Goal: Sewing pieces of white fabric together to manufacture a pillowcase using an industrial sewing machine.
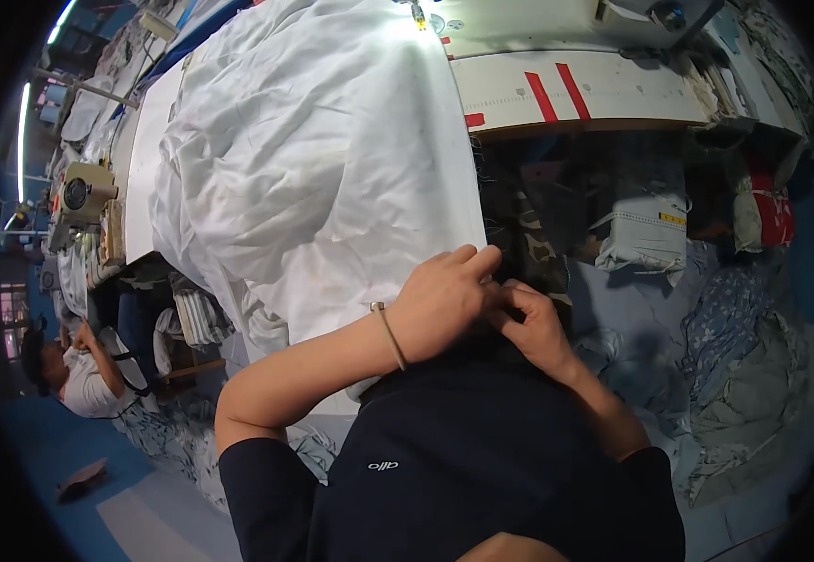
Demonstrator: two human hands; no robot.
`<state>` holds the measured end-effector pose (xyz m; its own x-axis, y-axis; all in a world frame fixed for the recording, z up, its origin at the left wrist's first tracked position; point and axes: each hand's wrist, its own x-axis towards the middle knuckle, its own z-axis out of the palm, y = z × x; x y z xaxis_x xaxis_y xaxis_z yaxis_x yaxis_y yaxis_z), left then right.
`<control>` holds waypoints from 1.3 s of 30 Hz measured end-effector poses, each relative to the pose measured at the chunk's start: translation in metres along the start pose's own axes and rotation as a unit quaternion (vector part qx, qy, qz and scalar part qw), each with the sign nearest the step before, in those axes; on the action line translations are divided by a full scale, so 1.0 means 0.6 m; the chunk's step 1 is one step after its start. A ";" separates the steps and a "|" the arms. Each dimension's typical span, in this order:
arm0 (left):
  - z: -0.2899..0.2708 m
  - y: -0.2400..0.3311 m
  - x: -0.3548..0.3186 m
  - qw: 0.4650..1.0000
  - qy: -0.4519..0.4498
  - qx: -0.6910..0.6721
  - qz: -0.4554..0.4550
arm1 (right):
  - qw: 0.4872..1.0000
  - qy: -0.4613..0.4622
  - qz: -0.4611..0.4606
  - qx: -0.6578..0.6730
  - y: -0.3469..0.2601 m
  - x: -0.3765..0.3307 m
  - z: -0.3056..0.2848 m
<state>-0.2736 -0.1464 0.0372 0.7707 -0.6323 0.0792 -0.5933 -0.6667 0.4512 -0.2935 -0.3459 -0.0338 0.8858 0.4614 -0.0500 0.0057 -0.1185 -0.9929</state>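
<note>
Large white fabric sheet point(313, 159) spread crumpled over the long work table point(603, 89), near edge hanging off the table toward the worker. Left hand point(440, 302) at the sheet's lower right corner, fingers curled and pinching the hem. Right hand point(536, 323) pressed against the left, fingers bent tight; held item hidden, cannot tell. Thin band point(388, 332) on the left wrist. Red tape marks point(557, 92) on the table top. Sewing machine point(84, 192) at far left; seated person point(74, 370) below it. Piled fabrics point(725, 375) on the floor at right.

Sewing workshop: sewing machine point(84, 195), fabric heaps point(744, 375)
</note>
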 end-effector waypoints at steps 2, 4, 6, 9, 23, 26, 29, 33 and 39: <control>0.014 -0.005 0.003 0.999 0.023 -0.006 0.027 | 0.999 -0.028 0.007 -0.035 -0.001 0.000 -0.011; 0.023 -0.006 0.009 0.999 -0.051 -0.015 0.012 | 0.994 -0.011 -0.033 -0.101 0.013 0.006 -0.035; 0.028 -0.005 0.016 0.999 -0.043 -0.003 0.020 | 0.967 0.100 -0.142 -0.184 0.024 0.029 -0.041; 0.021 -0.004 0.020 0.999 -0.018 -0.008 0.035 | 0.910 0.160 -0.281 -0.260 -0.021 0.102 -0.043; -0.064 -0.339 -0.112 0.761 0.427 0.299 -0.385 | 0.964 -0.008 -0.225 -0.142 0.005 0.147 -0.016; -0.104 -0.364 -0.082 0.828 0.354 0.164 -0.402 | 0.956 -0.061 -0.245 -0.151 0.011 0.166 -0.031; -0.139 -0.401 -0.057 0.837 0.338 0.130 -0.409 | 0.953 -0.085 -0.238 -0.165 0.008 0.190 -0.032; -0.171 -0.456 -0.033 0.856 0.308 0.157 -0.384 | 0.953 -0.109 -0.229 -0.165 -0.013 0.232 -0.033; -0.197 -0.524 0.011 0.876 0.284 0.158 -0.356 | 0.940 -0.096 -0.265 -0.194 -0.035 0.288 -0.052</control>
<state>-0.0546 0.1058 0.0009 0.9098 0.2271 0.3473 0.1198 -0.9451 0.3041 -0.1259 -0.2911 -0.0184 0.6105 0.6921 0.3852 0.6239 -0.1206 -0.7721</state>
